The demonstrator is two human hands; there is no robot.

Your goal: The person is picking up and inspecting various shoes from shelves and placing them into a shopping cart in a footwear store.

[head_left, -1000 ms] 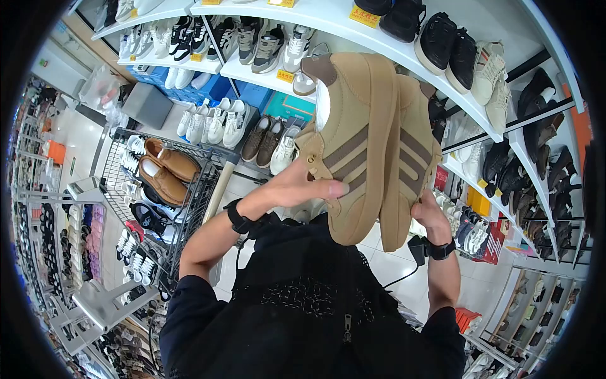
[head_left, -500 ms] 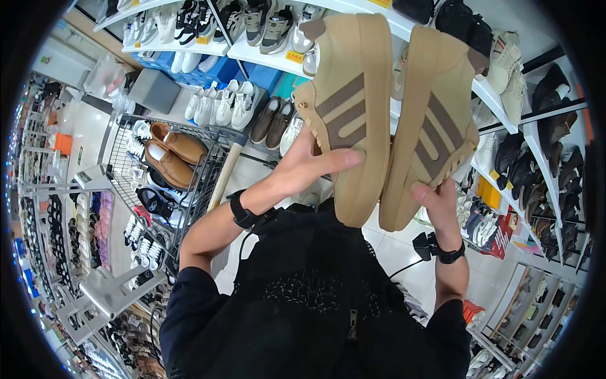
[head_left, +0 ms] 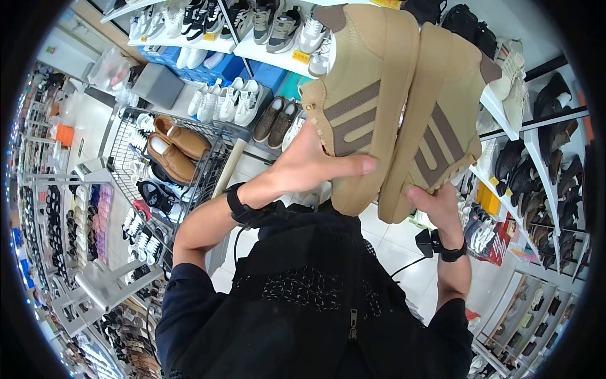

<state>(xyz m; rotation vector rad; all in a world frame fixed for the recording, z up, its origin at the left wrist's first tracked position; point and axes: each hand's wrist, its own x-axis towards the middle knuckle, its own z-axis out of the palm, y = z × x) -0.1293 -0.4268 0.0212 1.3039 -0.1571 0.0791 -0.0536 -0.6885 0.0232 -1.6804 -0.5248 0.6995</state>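
A pair of tan sneakers with brown side stripes is held up close to the camera, soles facing each other. My left hand [head_left: 315,161] is closed around the left sneaker [head_left: 363,82], its thumb lying along the sole edge and its fingers hidden behind the upper. The right sneaker [head_left: 435,120] sits in my right hand [head_left: 435,202], with the thumb pressed on the side near the toe and the other fingers hidden. Both toes point down toward my chest, heels up and away. Along their soles the two sneakers touch or nearly touch.
A wire shopping cart [head_left: 218,142] stands at left, holding brown slip-on shoes [head_left: 170,158] and other footwear. White shelves [head_left: 278,57] with sneakers run across the back; more shoe racks [head_left: 533,158] rise at right. Brown shoes [head_left: 276,123] and white sneakers [head_left: 243,104] are lined up below the back shelf.
The sneakers have come together at the soles, closing the gap between them. The left one has tilted to the right and both have moved slightly up. My hands keep their hold.
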